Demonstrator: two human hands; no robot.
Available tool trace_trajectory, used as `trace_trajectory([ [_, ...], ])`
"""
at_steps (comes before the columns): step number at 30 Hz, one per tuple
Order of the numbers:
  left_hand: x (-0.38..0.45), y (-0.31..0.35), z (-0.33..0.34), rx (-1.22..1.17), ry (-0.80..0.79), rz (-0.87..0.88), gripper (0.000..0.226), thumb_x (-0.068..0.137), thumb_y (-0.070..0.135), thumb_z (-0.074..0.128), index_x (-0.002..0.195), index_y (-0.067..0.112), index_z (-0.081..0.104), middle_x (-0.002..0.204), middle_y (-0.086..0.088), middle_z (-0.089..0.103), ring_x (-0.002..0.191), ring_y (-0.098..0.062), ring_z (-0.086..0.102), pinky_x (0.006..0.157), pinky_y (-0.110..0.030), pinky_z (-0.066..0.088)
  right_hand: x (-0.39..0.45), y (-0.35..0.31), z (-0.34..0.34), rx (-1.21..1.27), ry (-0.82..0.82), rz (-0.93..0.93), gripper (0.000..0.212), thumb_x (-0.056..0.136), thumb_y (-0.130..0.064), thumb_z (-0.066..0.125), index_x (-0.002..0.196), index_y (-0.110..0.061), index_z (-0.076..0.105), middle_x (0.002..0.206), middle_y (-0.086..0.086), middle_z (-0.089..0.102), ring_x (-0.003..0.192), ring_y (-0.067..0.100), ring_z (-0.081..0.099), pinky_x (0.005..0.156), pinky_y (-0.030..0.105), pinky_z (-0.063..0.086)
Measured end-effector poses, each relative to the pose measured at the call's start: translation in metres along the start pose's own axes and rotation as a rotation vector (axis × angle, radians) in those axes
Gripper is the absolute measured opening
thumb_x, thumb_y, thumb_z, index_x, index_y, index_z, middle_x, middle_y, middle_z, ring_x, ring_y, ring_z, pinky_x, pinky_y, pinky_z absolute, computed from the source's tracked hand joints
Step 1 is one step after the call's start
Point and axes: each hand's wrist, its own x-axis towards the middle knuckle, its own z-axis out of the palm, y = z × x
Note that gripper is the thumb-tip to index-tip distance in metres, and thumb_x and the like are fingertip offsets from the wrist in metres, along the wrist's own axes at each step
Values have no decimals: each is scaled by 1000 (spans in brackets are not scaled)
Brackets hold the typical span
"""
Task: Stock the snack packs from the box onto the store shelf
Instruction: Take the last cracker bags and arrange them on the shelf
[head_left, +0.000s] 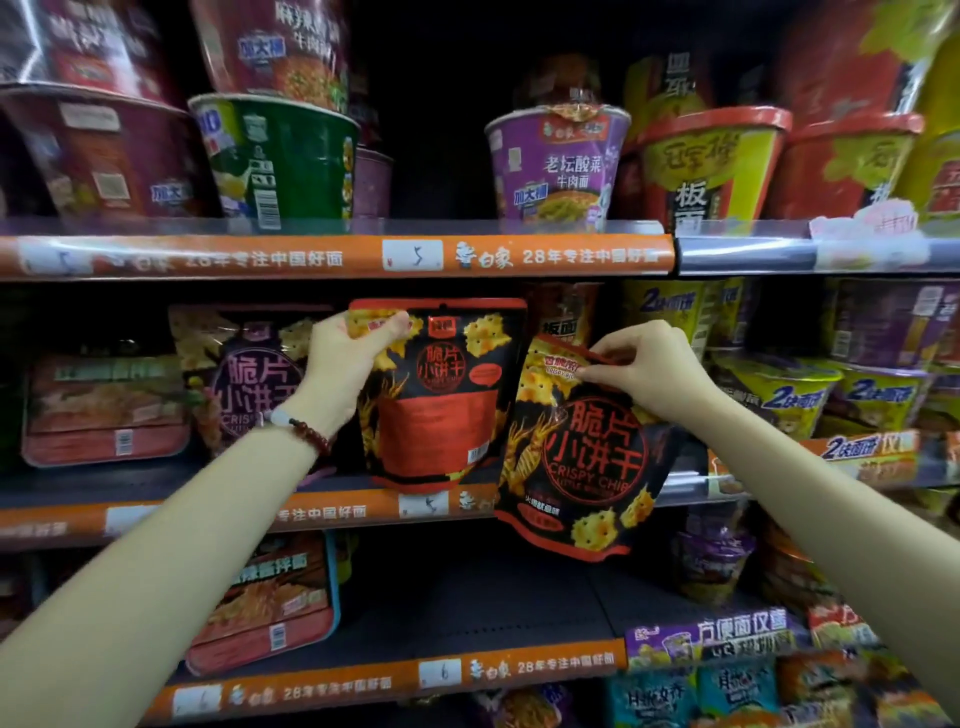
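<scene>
Middle shelf (332, 512): left hand (345, 364) grips the top corner of one red-black crispy chip pack (441, 405), standing at the shelf's front edge. Right hand (654, 374) fingers pinch the second pack (582, 457) by its top seal, hanging off the shelf edge. Best to seat the first upright and further back, then slot the second beside it, label out.

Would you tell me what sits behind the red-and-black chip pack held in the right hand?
Behind the chip pack, pinched by the right hand, a dark noodle cup shows above it. The middle shelf space behind is covered.
</scene>
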Motion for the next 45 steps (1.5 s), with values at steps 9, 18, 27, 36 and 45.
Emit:
trace_trajectory([
  [9,-39,-43,-13,244,-356,-43,49,56,24,88,96,23,61,96,9,68,88,-2,63,79,-21,50,-6,-4,8,-22,-24,0,35,77,-30,77,104,-8,74,105,6,72,96,15,64,84,27,51],
  [18,-29,-72,-28,447,-430,-93,66,63,27,87,121,21,57,115,5,66,106,-14,62,99,-38,48,-19,-8,13,-35,-48,38,42,76,-30,78,110,-5,71,113,8,70,106,19,63,93,31,51],
  [27,-2,-94,-25,515,-410,-176,62,64,26,87,119,19,60,115,2,67,109,-18,61,102,-42,46,-29,3,12,-67,-81,80,34,77,-28,78,104,-7,74,103,4,73,89,10,60,88,29,52],
  [36,-3,-101,-28,609,-422,-178,55,68,40,82,113,15,64,107,1,69,98,-18,64,93,-37,51,-24,-1,13,-84,-104,71,33,77,-29,78,103,-8,75,104,4,73,91,11,62,86,28,52],
  [45,-28,-83,-69,759,-417,-125,32,85,34,67,111,16,64,101,0,69,88,-10,63,67,-17,47,-10,-37,30,-55,-114,-3,37,78,-28,77,106,-5,73,108,8,71,98,16,62,83,21,44],
])
